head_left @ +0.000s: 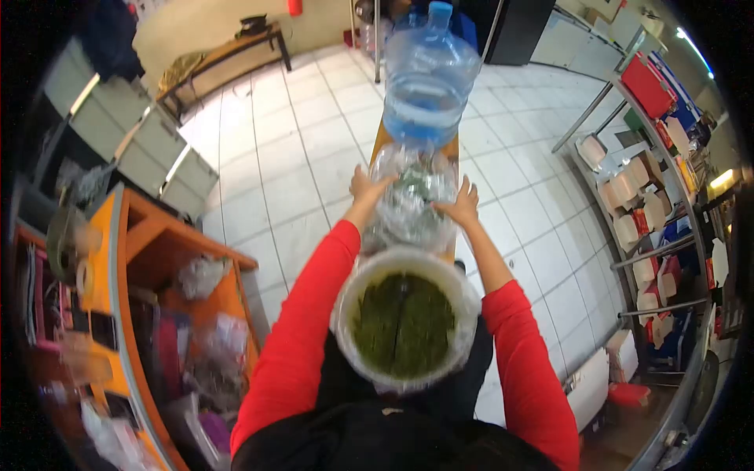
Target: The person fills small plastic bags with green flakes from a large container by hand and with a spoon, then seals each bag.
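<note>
A clear plastic bag [416,206] with some green bits showing through lies on a narrow wooden bench in front of me. My left hand [369,194] is at its left side, fingers stretched out, the fingertips over the plastic. On the right side, my right hand [460,207] has its fingers spread, the thumb reaching to the bag. Nearer to my body stands a white, plastic-lined bucket [345,345] of thick green sauce [428,326]. A thin dark line, perhaps a utensil handle, runs down the middle of the sauce.
A large blue water jug [432,86], partly filled, stands on the bench [385,140] beyond the bag. An orange shelf unit [157,228] with bags is at the left. At the right, a metal rack [620,314] holds several food boxes [624,188].
</note>
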A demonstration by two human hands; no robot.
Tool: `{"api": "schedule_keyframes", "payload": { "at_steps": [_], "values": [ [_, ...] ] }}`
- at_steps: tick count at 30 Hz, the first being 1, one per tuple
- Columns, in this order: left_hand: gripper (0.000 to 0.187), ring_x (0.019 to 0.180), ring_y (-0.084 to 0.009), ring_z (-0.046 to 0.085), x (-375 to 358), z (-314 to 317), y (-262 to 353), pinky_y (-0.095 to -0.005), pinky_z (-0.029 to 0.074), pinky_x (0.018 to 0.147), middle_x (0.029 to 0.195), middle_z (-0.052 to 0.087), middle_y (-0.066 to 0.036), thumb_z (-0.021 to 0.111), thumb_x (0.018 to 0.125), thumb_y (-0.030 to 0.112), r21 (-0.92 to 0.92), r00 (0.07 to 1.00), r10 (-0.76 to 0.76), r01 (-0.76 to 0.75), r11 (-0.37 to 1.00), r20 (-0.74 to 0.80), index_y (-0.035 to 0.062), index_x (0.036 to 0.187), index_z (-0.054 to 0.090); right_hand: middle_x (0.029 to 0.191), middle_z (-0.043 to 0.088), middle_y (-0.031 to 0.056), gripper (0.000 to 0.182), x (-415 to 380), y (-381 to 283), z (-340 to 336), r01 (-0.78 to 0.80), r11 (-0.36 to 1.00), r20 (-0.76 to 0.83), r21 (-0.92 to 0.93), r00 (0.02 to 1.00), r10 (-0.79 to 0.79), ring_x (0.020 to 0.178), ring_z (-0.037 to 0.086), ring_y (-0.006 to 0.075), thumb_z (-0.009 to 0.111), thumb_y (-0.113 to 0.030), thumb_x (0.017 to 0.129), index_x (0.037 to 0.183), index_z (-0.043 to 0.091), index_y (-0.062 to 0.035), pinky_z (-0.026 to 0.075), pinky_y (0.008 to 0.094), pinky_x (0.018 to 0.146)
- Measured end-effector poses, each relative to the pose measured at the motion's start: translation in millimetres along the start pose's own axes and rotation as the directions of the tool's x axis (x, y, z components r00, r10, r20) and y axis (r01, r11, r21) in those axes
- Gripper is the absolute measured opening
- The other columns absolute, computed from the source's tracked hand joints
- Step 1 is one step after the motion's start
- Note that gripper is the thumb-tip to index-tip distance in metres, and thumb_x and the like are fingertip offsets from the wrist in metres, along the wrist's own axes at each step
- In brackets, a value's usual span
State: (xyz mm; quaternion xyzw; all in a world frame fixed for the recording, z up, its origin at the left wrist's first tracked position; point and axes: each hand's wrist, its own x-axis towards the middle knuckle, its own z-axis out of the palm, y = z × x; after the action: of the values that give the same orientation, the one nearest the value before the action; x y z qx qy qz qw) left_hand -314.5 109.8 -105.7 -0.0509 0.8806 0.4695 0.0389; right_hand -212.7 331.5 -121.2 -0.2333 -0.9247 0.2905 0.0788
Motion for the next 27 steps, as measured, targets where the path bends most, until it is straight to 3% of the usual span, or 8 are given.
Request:
{"api": "schedule_keyframes", "payload": {
  "at_steps": [2,5,7,9,11,18,21,27],
  "values": [
    [0.091,0.113,-0.0338,0.054,22,39,-8,-0.0432,0.045,0.091,0.120,0.056,-0.023,0.081,0.058,0.049,0.234,0.974,-0.018,0.071,0.969,-0.224,0.0083,0.131,0.043,0.141,0.022,0.0338,0.126,16,-9,5,-0.053,0.995,0.036,-0.085,0.998,0.056,0.129,0.026,0.0501,0.084,-0.051,0.052,0.146,0.008,-0.0126,0.035,0.0538,0.100],
    [0.065,0.100,-0.0337,0.061,48,48,-22,-0.0421,0.047,0.084,0.109,0.063,-0.021,0.075,0.069,0.040,0.145,0.990,-0.047,0.027,0.989,0.136,0.0070,0.120,0.054,0.127,0.045,0.0314,0.082,75,30,38,-0.074,0.996,0.239,0.051,0.969,0.059,0.111,0.050,0.0447,0.075,-0.037,0.069,0.134,0.036,-0.0059,0.044,0.0528,0.089],
    [0.045,0.090,-0.0290,0.063,67,57,-31,-0.0390,0.048,0.077,0.101,0.065,-0.016,0.069,0.076,0.031,-0.037,0.985,-0.083,0.089,0.995,0.149,0.0051,0.111,0.059,0.111,0.056,0.0269,0.050,98,42,45,-0.191,0.914,0.301,0.357,0.950,0.080,0.096,0.060,0.0396,0.065,-0.026,0.078,0.119,0.049,-0.0017,0.048,0.0500,0.080],
    [0.032,0.083,-0.0236,0.064,85,55,-35,-0.0357,0.049,0.070,0.093,0.066,-0.013,0.064,0.082,0.023,-0.302,0.981,-0.077,0.128,0.945,0.176,0.0019,0.105,0.061,0.091,0.064,0.0202,0.021,108,48,46,-0.272,0.615,0.211,0.740,0.962,0.171,0.080,0.065,0.0340,0.053,-0.014,0.084,0.098,0.057,0.0008,0.051,0.0462,0.071],
    [0.025,0.078,-0.0174,0.062,96,39,-12,-0.0320,0.051,0.062,0.086,0.065,-0.009,0.059,0.087,0.018,-0.630,0.979,-0.028,0.152,0.761,0.203,-0.0026,0.102,0.059,0.079,0.060,0.0118,0.007,109,26,-3,-0.276,0.069,0.264,0.959,0.953,0.146,0.072,0.061,0.0282,0.046,-0.008,0.087,0.086,0.052,-0.0035,0.050,0.0406,0.066],
    [0.017,0.057,-0.0053,0.045,31,-55,99,-0.0210,0.036,0.051,0.074,0.054,0.003,0.053,0.092,0.013,-0.802,0.973,0.154,0.048,0.596,0.173,0.0019,0.104,0.060,0.065,0.047,0.0032,0.013,64,-28,-138,-0.088,-0.063,0.089,0.994,0.996,0.003,0.054,0.045,0.0161,0.047,-0.012,0.092,0.080,0.048,-0.0054,0.045,0.0347,0.063],
    [0.018,0.066,-0.0089,0.053,40,-65,70,-0.0228,0.042,0.057,0.084,0.060,-0.001,0.052,0.092,0.010,-0.791,0.951,0.213,0.050,0.610,0.225,0.0027,0.106,0.060,0.065,0.046,0.0030,0.013,35,-38,-136,0.038,0.077,-0.044,0.996,0.997,0.069,0.054,0.045,0.0154,0.047,-0.012,0.091,0.079,0.047,-0.0056,0.046,0.0331,0.061],
    [0.021,0.058,-0.0065,0.043,40,-38,-4,-0.0226,0.037,0.051,0.083,0.056,-0.001,0.047,0.092,0.004,-0.651,0.989,-0.062,0.137,0.746,0.137,0.0084,0.111,0.054,0.069,0.050,0.0053,0.012,28,5,-72,-0.268,0.181,0.185,0.946,0.907,0.379,0.055,0.049,0.0155,0.045,-0.008,0.089,0.080,0.052,-0.0034,0.049,0.0321,0.060]
  ]
}}
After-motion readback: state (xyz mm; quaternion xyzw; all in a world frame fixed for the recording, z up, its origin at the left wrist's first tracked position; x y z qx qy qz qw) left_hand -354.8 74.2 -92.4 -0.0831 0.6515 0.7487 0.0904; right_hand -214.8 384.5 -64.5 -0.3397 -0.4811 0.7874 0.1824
